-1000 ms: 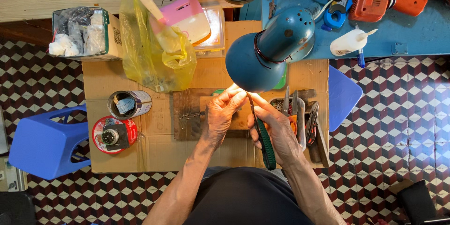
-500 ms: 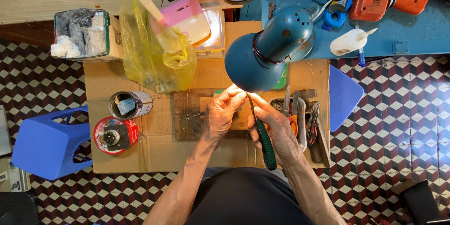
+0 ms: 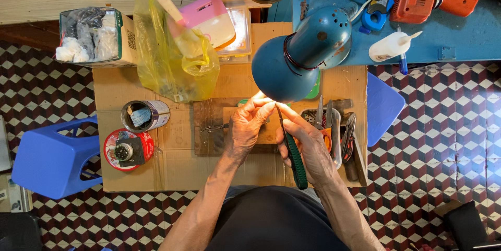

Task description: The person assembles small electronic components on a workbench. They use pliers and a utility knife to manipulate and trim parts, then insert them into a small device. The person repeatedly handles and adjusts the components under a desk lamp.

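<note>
Screwdriver (image 3: pixel 293 149) with the green handle lies in the right hand (image 3: pixel 308 146), fingers closed around it; its long axis runs from near the body up to the lamp (image 3: pixel 300 55). Left hand (image 3: pixel 248 128) is just beside the tip, fingertips pinched together on something too small to tell, over the wooden board (image 3: pixel 209 136).

A crumpled yellow plastic bag (image 3: pixel 175 57) is slumping on the cardboard-covered worktop (image 3: pixel 172 162), beside an open tin can (image 3: pixel 144 115) and a round red lid (image 3: pixel 127 149). A blue plastic stool (image 3: pixel 49 159) is standing on the chequered floor (image 3: pixel 449 141).
</note>
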